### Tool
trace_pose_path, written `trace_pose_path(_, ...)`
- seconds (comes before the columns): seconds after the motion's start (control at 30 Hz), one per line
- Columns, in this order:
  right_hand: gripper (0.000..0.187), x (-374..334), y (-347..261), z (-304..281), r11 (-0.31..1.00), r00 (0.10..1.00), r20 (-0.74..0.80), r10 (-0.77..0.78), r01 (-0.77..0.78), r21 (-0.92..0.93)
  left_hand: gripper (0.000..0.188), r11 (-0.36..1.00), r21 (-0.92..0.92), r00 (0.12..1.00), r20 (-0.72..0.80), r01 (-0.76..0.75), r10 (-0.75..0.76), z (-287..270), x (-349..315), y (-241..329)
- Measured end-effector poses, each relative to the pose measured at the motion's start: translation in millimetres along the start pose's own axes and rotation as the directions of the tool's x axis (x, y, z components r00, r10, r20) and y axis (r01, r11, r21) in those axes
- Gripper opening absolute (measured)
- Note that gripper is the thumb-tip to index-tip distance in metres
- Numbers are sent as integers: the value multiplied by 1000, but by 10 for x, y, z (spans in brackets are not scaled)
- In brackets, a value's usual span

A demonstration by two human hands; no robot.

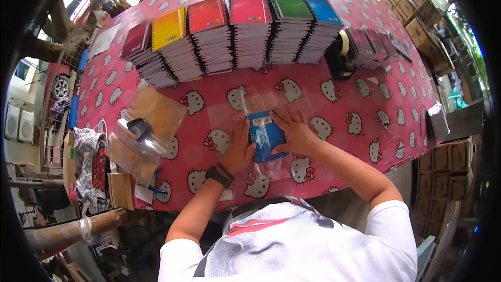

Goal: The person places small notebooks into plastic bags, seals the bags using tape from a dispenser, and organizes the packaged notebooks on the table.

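A small blue spiral notebook lies on the pink cartoon-cat tablecloth, in front of my body. Clear plastic film spreads around and beyond it, and glare on the cover suggests film lies over it too. My left hand, with a dark band at the wrist, rests flat along the notebook's left edge, fingers stretched away from me. On the other side my right hand lies with fingers spread, thumb and fingertips touching the notebook's right edge. Neither hand is closed around anything.
Tall stacks of spiral notebooks, among them a yellow stack and a green stack, line the far side. A black tape dispenser stands right of them. Clear plastic bags and a blue pen lie left. Cartons are stacked right.
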State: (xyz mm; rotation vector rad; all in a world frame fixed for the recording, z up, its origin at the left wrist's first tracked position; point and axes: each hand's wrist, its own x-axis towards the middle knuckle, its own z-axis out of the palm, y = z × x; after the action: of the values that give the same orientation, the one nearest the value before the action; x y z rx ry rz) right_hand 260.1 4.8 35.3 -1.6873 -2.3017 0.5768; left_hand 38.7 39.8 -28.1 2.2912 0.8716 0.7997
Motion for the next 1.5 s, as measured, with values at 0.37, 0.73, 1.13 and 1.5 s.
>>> trace_pose_path(0.37,109,153,12,404,993,998,4,57,-57,99,63,997,72,988,154,18,-29,15,49,81)
trace_pose_path(0.73,113,5,-210,262,999,996,-71,-53,52,-16,62,961,268,966,222,67,-130,20,347,158)
trace_pose_path(1.13,56,230,2968,-1106,637,303,-569,764,-489,595,66,952,301,966,228,51,-125,22,386,205)
trace_pose_path(1.5,31,-187,2528,-823,633,466,-623,628,160,758,67,940,326,953,242,100,-185,-26,323,218)
